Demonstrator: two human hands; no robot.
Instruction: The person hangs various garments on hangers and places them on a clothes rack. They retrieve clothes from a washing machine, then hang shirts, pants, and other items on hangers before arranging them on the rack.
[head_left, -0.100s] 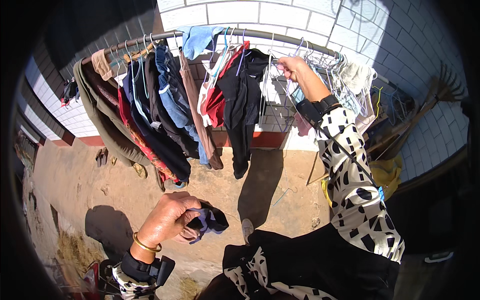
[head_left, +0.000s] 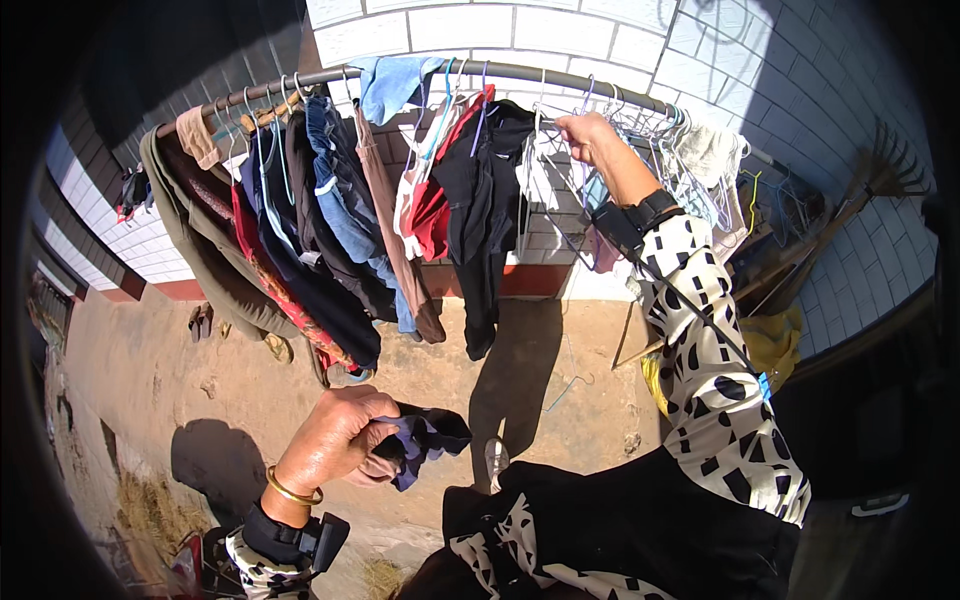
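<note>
My left hand (head_left: 345, 430) is closed on a small dark navy and black piece of cloth (head_left: 432, 438), whose loose end sticks out to the right, above the ground. What garment it is I cannot make out. My right arm reaches up to the clothes rail (head_left: 515, 70). Just below the rail, my right hand (head_left: 590, 138) has its fingers pinched on a thin wire hanger, among a cluster of wire hangers (head_left: 645, 125). Black trousers (head_left: 480, 220) hang just left of that hand, next to a red garment (head_left: 430, 215).
Jackets, jeans (head_left: 345, 205) and other clothes fill the rail's left part. A light blue cloth (head_left: 395, 85) drapes over it. Behind stands a white brick wall (head_left: 460, 28). Shoes (head_left: 278, 348) and a dropped hanger (head_left: 570, 390) lie on the ground. A rake (head_left: 890, 170) leans at right.
The loose end of the dark cloth in my left hand has swung a little to the right. My right hand stays almost in place at the hangers.
</note>
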